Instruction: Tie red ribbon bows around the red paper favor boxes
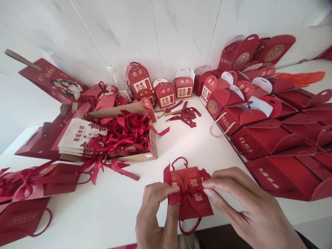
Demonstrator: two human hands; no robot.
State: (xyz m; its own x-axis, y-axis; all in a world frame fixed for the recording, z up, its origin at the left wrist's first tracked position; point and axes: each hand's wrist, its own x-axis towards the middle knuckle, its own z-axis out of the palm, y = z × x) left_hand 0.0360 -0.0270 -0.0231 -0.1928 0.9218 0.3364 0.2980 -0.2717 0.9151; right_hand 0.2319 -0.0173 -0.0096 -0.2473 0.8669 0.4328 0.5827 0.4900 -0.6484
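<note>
At the table's near edge lies a small red gift box [190, 207] with gold characters on its folded flaps. Red cord handles stick out at its far and near sides. A dark red ribbon [174, 198] crosses the top, knotted or looped around the middle. My left hand [158, 211] pinches a loop of this ribbon between thumb and forefinger at the box's left side. On the right, my right hand [241, 200] pinches the ribbon's other part between thumb and fingertips. Whether the knot is tight I cannot tell.
Left of centre, a cardboard tray [153, 145] holds red ribbons and printed white packets [75, 138]. Red boxes [280, 173] crowd the right side. Smaller boxes [167, 95] stand along the wall, with loose dark red strips [188, 116] before them. Ribboned bags [59, 178] lie left.
</note>
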